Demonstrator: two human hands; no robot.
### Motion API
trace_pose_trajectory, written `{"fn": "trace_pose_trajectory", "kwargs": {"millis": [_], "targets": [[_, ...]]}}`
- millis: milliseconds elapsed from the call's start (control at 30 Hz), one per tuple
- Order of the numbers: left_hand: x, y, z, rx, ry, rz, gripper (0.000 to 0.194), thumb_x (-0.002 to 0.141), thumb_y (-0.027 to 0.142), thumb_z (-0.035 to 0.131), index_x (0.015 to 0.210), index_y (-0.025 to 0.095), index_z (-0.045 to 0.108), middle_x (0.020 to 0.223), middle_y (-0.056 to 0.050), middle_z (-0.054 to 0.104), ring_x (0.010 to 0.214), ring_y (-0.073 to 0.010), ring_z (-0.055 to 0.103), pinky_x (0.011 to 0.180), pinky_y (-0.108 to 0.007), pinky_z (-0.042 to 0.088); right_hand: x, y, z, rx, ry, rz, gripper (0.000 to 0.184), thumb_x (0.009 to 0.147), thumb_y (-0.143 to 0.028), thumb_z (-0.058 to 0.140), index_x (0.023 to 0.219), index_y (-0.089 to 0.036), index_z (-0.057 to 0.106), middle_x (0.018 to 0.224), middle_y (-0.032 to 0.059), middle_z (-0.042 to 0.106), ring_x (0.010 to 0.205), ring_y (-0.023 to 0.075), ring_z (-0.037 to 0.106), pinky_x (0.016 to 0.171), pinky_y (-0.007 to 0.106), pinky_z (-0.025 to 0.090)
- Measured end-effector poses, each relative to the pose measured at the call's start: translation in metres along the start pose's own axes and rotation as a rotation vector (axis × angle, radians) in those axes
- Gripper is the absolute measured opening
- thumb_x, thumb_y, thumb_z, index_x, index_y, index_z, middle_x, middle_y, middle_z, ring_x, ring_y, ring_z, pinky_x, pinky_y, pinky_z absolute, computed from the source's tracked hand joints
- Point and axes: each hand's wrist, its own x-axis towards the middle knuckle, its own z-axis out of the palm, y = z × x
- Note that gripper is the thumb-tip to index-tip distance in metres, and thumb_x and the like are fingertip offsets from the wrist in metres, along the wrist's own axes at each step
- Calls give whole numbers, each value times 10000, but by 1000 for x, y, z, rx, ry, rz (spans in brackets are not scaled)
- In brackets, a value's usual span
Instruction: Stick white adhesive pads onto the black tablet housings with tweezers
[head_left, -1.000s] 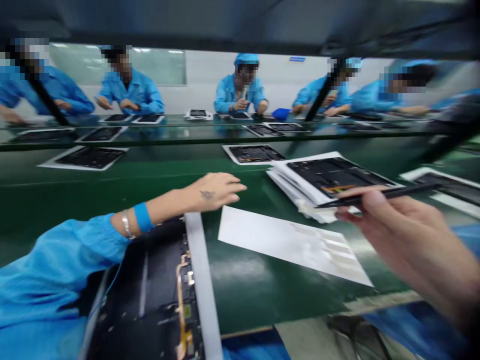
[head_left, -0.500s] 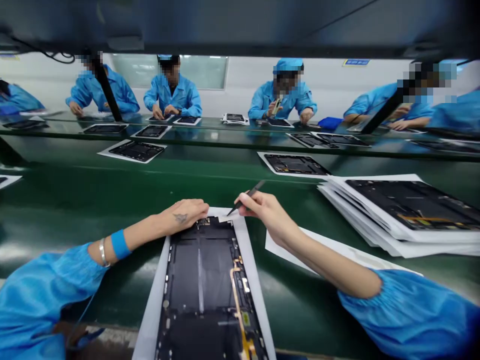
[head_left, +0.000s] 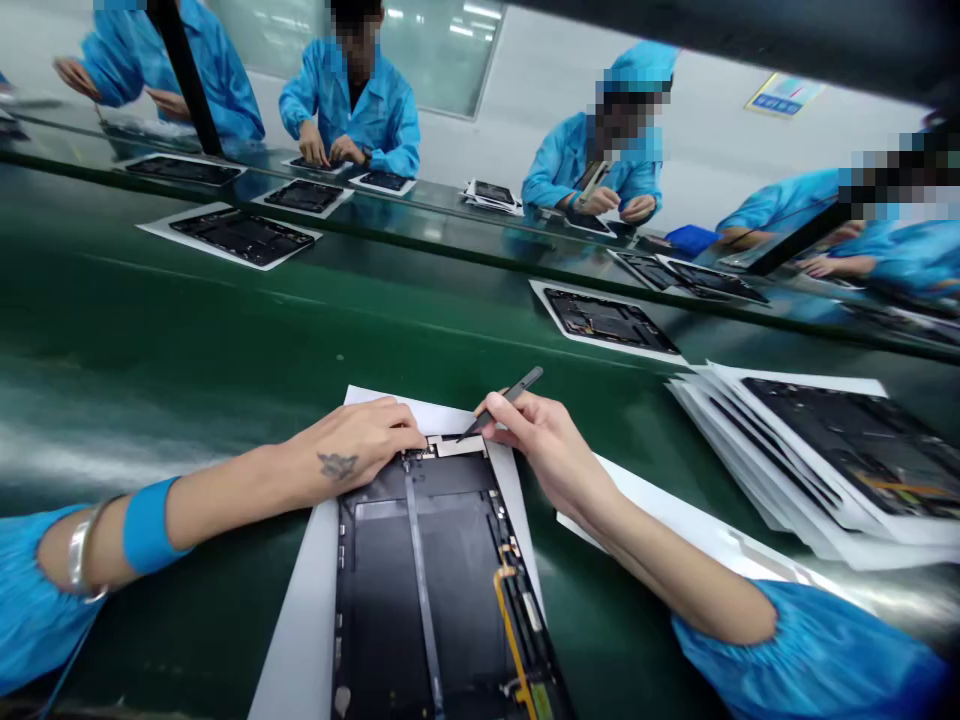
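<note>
The right hand (head_left: 551, 440) has come in from the stack (head_left: 885, 440). Left hand (head_left: 360, 450), grip unclear, touches the device (head_left: 382, 590) at 6 o'clock — the white strip (head_left: 462, 448), at its 1 o'clock, could skew if the right's pinched tweezers (head_left: 525, 384) slip.

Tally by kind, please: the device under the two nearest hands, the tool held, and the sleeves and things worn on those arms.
Dark device: 1
Pointed tool: 1
Blue sleeves: 2
Blue wristband: 1
Silver bracelet: 1
Total: 6
</note>
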Motion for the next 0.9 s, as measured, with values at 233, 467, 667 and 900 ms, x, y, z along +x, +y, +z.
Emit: {"fn": "trace_pose_trajectory", "kwargs": {"millis": [233,467,667,900], "targets": [[3,6,-6,5,-31,-33,385,874,-32,421,1110,165,652,1045,-64,666,960,-198,618,808,-287,506,-1,1,-4,8,-4,8,472,670,-624,782,620,-175,648,697,26,650,759,164,577,803,317,453],[3,6,-5,5,-21,-30,346,907,-14,410,1076,159,657,1036,-65,671,937,-192,625,792,-282,510,0,1,-3,-6,3,18,475,668,-625,782,656,-167,656,672,12,640,731,156,569,806,324,444],[4,6,-5,3,-30,-39,355,879,-37,434,1067,166,656,1041,-61,669,949,-194,626,788,-275,509,-1,1,-3,-36,7,8,486,674,-641,766,668,-170,651,664,15,637,718,165,566,781,335,443],[4,7,-6,11,-37,-43,365,867,-42,428,1069,155,659,1036,-63,668,940,-198,626,779,-284,508,-1,2,-2,-44,2,-1,484,680,-642,762,685,-170,658,658,15,640,711,164,569,771,328,442]]}}
